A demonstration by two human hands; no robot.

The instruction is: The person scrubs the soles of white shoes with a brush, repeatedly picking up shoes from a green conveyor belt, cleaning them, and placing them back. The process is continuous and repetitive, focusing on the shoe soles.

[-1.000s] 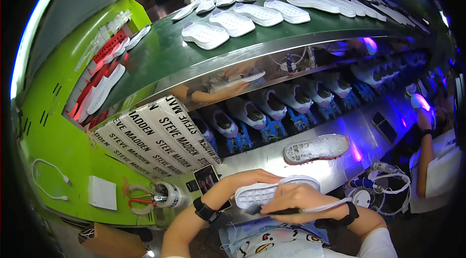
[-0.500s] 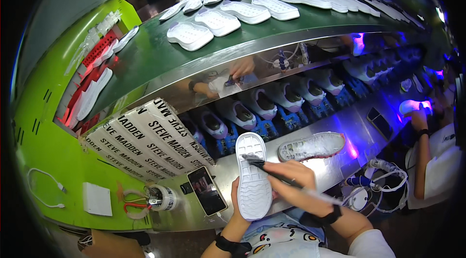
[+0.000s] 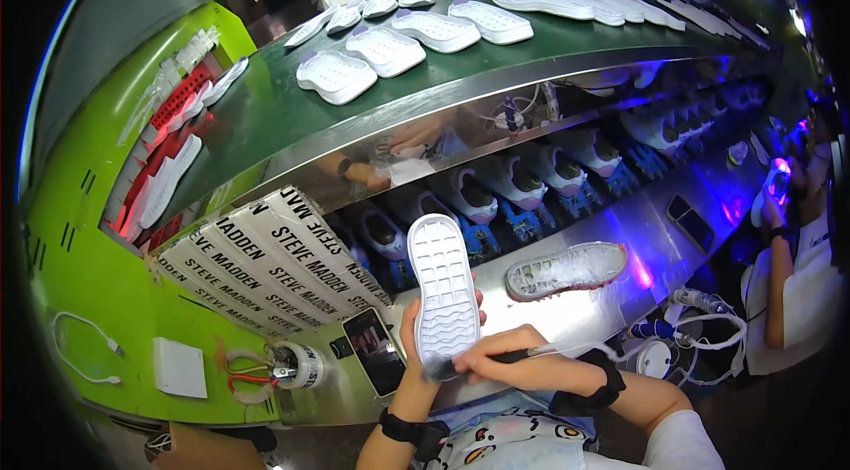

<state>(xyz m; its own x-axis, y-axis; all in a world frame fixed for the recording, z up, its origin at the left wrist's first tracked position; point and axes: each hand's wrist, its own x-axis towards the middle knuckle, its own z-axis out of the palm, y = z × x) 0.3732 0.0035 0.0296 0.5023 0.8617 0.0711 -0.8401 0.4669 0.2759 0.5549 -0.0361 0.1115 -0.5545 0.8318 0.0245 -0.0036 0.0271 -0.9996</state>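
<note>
A white shoe sole (image 3: pixel 443 271) stands nearly upright in my left hand (image 3: pixel 411 342), its inner side with a grid and wavy ridges facing me. My left fingers and thumb wrap round its lower edges. My right hand (image 3: pixel 518 360) is closed round a dark-handled brush (image 3: pixel 506 356), from which a pale cord or tube trails to the right. The brush's dark bristles lie against the lower end of the sole. To the right, a second sole (image 3: pixel 567 272), whitish inside with a reddish rim, lies on the metal bench (image 3: pixel 496 319).
Several shoes (image 3: pixel 474 191) stand on blue holders under the shelf. Above, a green conveyor belt (image 3: pixel 266 116) carries white soles. A taped box (image 3: pixel 274 262), a phone (image 3: pixel 375 350) and a tin of tools (image 3: pixel 301 365) sit left. Cables (image 3: pixel 699 328) and a co-worker's arm (image 3: pixel 774 284) are right.
The brush and my right hand have moved down from the sole's upper grid to its lower end. The sole has shifted slightly up and left. The co-worker's hands have moved.
</note>
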